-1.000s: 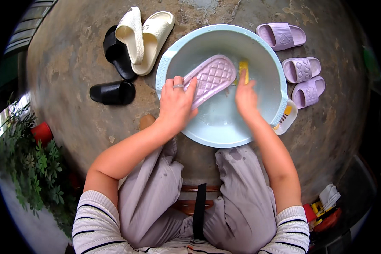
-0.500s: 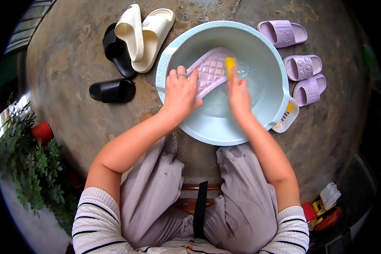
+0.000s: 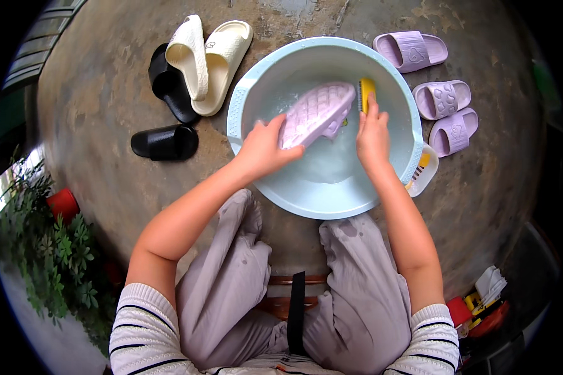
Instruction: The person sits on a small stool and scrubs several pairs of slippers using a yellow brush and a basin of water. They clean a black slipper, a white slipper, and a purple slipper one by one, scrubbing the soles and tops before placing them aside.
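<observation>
A light blue plastic basin (image 3: 331, 203) stands on the floor in front of my knees, with water in its bottom. My left hand (image 3: 268, 149) grips one end of a purple slipper (image 3: 319, 112) inside the basin. The slipper is tilted on its side, its quilted sole facing up toward me. In my right hand (image 3: 374, 134) is a yellow scrubbing brush (image 3: 366, 94), fingers wrapped round its near end. Dark bristles on the brush face the slipper, with a small gap between them.
White slippers (image 3: 222, 69) and black slippers (image 3: 164, 143) lie left of the basin. Several purple slippers (image 3: 443, 100) lie to its right. A white soap dish (image 3: 425, 172) touches the basin's right side. A leafy plant (image 3: 50, 256) stands at far left.
The brush has come off the slipper's sole and moved right, its bristles now turned left. My left hand has tipped the slipper over onto its side.
</observation>
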A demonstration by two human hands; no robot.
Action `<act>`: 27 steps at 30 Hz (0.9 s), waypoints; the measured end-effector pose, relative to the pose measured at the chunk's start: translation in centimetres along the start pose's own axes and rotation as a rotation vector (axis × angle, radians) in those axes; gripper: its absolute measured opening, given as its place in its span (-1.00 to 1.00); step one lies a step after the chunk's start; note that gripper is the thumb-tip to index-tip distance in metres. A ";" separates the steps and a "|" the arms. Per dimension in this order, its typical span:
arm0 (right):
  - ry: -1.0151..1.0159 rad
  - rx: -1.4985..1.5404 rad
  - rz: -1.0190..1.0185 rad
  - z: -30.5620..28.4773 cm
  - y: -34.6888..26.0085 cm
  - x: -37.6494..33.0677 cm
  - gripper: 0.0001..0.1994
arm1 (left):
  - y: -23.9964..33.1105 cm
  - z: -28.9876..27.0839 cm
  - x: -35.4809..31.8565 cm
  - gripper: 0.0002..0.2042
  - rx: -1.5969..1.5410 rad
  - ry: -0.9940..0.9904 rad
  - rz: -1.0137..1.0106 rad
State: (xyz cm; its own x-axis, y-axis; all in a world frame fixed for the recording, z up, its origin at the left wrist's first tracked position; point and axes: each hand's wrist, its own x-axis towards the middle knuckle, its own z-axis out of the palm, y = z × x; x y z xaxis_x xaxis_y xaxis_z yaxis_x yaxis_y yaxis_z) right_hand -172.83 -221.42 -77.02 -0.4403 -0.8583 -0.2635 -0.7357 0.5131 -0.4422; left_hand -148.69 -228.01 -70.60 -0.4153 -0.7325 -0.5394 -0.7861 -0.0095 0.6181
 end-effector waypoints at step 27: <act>0.210 -0.017 -0.238 -1.8 -3.1 0.8 -0.60 | 3.0 0.8 -0.8 -0.59 0.504 0.200 0.297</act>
State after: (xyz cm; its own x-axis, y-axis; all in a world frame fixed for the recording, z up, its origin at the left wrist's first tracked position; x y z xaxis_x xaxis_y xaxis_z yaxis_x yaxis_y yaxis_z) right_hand -171.77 -223.68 -74.31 -0.3503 -0.9362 0.0297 -0.8387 0.2993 -0.4550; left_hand -151.12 -226.89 -68.74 -0.5940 -0.7686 -0.2376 -0.7900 0.5015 0.3528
